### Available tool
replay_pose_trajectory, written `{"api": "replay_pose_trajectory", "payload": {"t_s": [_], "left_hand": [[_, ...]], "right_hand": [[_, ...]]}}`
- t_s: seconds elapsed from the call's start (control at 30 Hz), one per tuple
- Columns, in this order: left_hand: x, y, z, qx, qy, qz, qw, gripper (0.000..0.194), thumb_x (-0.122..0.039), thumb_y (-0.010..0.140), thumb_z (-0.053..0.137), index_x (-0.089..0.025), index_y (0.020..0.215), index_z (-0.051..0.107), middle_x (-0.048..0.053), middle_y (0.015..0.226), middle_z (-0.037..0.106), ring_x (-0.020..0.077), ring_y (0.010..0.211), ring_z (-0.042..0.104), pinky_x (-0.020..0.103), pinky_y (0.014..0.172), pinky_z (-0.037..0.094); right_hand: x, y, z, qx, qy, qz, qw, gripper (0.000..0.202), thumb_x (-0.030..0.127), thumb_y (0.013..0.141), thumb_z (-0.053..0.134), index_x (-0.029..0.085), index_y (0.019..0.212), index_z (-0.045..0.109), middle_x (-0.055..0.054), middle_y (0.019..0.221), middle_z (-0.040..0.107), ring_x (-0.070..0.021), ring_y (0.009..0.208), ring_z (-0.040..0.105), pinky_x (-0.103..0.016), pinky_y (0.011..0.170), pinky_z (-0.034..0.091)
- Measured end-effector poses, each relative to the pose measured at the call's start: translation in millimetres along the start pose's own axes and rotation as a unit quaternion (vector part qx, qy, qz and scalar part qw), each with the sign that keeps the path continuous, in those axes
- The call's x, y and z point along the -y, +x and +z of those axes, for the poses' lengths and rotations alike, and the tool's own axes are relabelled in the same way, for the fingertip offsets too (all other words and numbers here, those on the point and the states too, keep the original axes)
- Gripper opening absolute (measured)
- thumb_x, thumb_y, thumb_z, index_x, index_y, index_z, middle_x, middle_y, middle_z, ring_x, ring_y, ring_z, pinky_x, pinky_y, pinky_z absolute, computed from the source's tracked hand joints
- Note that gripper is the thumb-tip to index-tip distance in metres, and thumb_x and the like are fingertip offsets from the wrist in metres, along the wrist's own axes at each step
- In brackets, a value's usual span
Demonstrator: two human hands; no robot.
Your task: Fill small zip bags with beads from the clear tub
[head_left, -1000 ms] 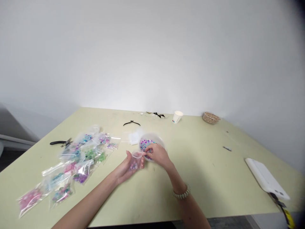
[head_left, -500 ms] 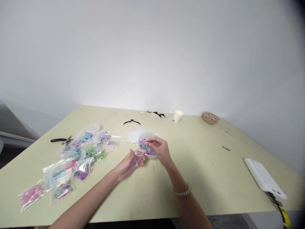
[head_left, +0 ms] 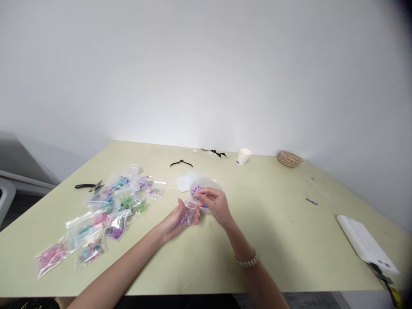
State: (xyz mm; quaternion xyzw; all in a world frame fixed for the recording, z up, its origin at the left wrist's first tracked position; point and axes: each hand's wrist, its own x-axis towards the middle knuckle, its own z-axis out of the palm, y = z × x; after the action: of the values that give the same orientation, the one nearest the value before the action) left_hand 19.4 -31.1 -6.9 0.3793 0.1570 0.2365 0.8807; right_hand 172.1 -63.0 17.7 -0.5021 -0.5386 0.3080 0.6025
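Note:
My left hand (head_left: 174,222) holds a small clear zip bag (head_left: 189,213) with pink and purple beads at its bottom. Just above the bag's mouth is my right hand (head_left: 215,205), thumb and fingertips pinched together; whatever sits between them is too small to make out. Behind both hands stands a round whitish bowl (head_left: 217,184) with purple and blue beads in it, partly hidden by my right hand. To the left lie several clear zip bags, among them one of green beads (head_left: 127,202), one of purple beads (head_left: 114,232) and one of pink beads (head_left: 53,255).
Black-handled pliers (head_left: 86,186) lie at the far left, another black pair (head_left: 181,162) behind the bowl. Farther back are a paper cup (head_left: 243,156) and a tub of tan bits (head_left: 290,159). A white device (head_left: 365,242) with a cable lies at right.
My right hand has come down from over the bowl to the mouth of the bag. The whole view has shifted slightly, so the table things appear farther right.

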Motion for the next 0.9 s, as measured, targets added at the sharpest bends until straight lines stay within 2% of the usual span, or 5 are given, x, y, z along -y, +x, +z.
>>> {"api": "replay_pose_trajectory", "payload": {"t_s": [0.17,0.3,0.43,0.63,0.9], "left_hand": [[-9.6,-0.1,2.0,-0.015,-0.067,-0.012,0.998,0.065,-0.067,0.073,0.05,-0.009,0.098,0.064,0.003,0.071,0.059,0.0125,0.059,0.056,0.025,0.061,0.044],[-24.8,-6.1,8.9,-0.045,-0.081,0.027,0.995,0.024,-0.027,0.08,0.065,-0.011,0.099,0.064,0.0,0.071,0.058,0.0086,0.059,0.055,0.025,0.068,0.049],[-37.3,-14.7,12.7,-0.035,-0.07,0.034,0.996,0.061,0.004,0.072,0.061,-0.023,0.126,0.051,-0.001,0.086,0.064,0.0107,0.079,0.061,0.033,0.092,0.045],[-41.4,-16.7,8.6,0.019,-0.001,0.024,1.0,0.081,0.003,0.074,0.06,-0.028,0.141,0.029,0.009,0.119,0.062,0.0245,0.11,0.058,0.044,0.099,0.04],[-43.8,-10.6,10.7,-0.054,0.045,0.024,0.997,0.047,-0.007,0.082,0.058,-0.011,0.127,0.046,0.017,0.113,0.065,0.0246,0.099,0.065,0.034,0.088,0.05]], "right_hand": [[-1.6,0.6,-0.3,-0.017,0.001,-0.014,1.0,0.017,0.031,0.079,0.061,0.016,0.086,0.067,-0.006,0.084,0.064,-0.0121,0.064,0.058,-0.023,0.057,0.049],[-1.5,1.1,-1.5,0.018,0.006,-0.001,1.0,0.022,0.036,0.082,0.056,0.016,0.087,0.064,-0.004,0.077,0.057,-0.0082,0.05,0.05,-0.021,0.044,0.043],[-0.8,1.5,-1.9,0.024,0.009,0.005,1.0,0.022,0.039,0.08,0.058,0.017,0.082,0.063,-0.002,0.073,0.054,-0.009,0.051,0.05,-0.021,0.044,0.044],[-4.0,2.6,-2.8,0.023,0.025,-0.002,0.999,0.019,0.036,0.08,0.059,0.017,0.08,0.064,-0.002,0.071,0.053,-0.0093,0.049,0.05,-0.023,0.043,0.043],[-4.8,2.7,-3.0,0.02,0.026,0.007,0.999,0.022,0.039,0.079,0.059,0.017,0.081,0.063,-0.001,0.069,0.053,-0.0088,0.048,0.049,-0.022,0.043,0.042]]}}
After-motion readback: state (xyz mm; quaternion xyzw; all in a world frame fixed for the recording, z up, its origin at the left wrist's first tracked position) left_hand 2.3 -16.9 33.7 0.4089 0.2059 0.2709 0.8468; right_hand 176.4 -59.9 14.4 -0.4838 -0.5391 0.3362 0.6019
